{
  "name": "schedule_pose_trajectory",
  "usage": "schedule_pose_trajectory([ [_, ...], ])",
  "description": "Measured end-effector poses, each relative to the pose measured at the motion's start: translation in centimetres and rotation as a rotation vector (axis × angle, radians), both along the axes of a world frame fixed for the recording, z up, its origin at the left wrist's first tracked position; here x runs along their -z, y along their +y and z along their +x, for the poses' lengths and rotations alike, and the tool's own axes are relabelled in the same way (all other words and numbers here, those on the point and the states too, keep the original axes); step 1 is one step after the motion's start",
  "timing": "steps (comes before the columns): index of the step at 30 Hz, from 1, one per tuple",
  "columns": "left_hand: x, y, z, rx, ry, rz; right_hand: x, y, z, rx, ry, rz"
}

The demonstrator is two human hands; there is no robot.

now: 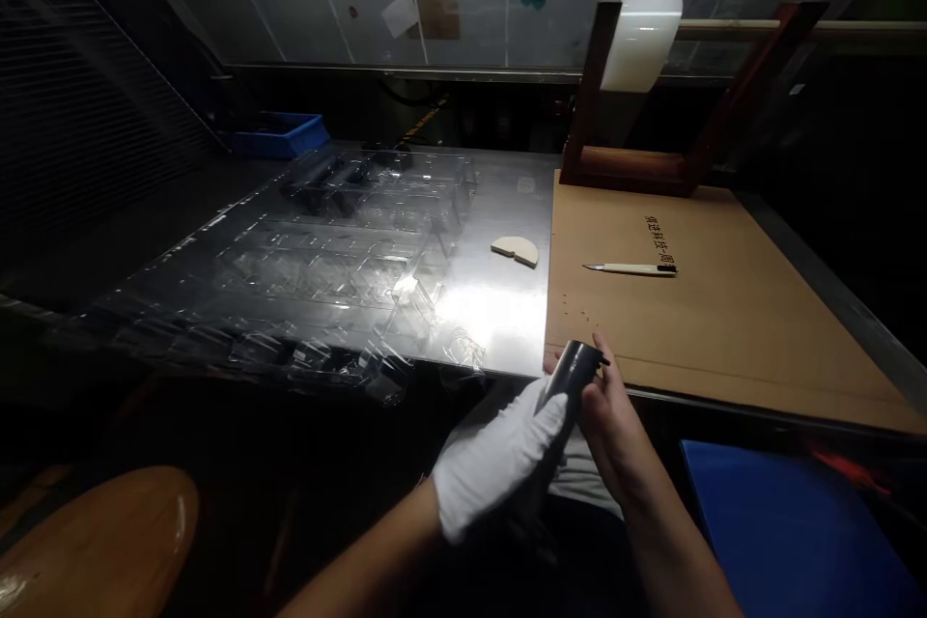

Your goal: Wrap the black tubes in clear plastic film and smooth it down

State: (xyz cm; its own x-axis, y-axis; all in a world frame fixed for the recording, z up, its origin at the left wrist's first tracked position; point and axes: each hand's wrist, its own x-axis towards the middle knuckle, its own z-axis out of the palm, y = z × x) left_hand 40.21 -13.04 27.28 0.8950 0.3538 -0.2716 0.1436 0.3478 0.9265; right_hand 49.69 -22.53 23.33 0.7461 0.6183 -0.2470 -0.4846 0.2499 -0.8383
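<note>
My left hand (492,463), in a white glove, is wrapped around a dark, glossy cylindrical part (575,369) just in front of the table's edge. The part tilts upward, and a small dark prong sticks out at its top right. My bare right hand (615,430) steadies the same part from the right, thumb near its upper end and fingers partly hidden behind it. Beyond the hands, a pen-like craft knife (637,270) lies on a cardboard sheet (739,328), with a few tiny crumbs nearby. A cream half-round pad (516,249) rests on the metal tabletop (499,203).
Clear plastic trays (325,261) cover the left of the table, some holding dark parts. A blue bin (282,137) sits behind them. On the cardboard stands a wooden frame (630,169) bearing a white roll (641,43). A wooden stool (108,531) and blue panel (789,521) are below.
</note>
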Motion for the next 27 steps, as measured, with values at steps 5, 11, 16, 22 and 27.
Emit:
schedule_pose_trajectory([
  [5, -0.3, -0.4, 0.9, 0.09, -0.003, -0.072, -0.1, 0.6, 1.4, 0.213, 0.328, 0.115],
  [11, 1.7, -0.5, -0.4, 0.138, -0.104, -0.77, -0.3, 0.5, 4.4, 0.417, 0.306, 0.398],
  [16, 3.4, -2.4, -0.5, 0.046, -0.29, -1.083, -0.1, 1.2, 4.2, 0.309, 0.199, 0.486],
  [22, 2.5, -1.5, 0.1, -0.102, -0.275, -0.656, 0.9, 0.8, 4.1, 0.066, 0.298, 0.267],
  [27, 2.4, 0.4, -0.7, -0.159, -0.044, -0.211, 1.1, -1.1, 3.5, 0.213, 0.009, -0.032],
])
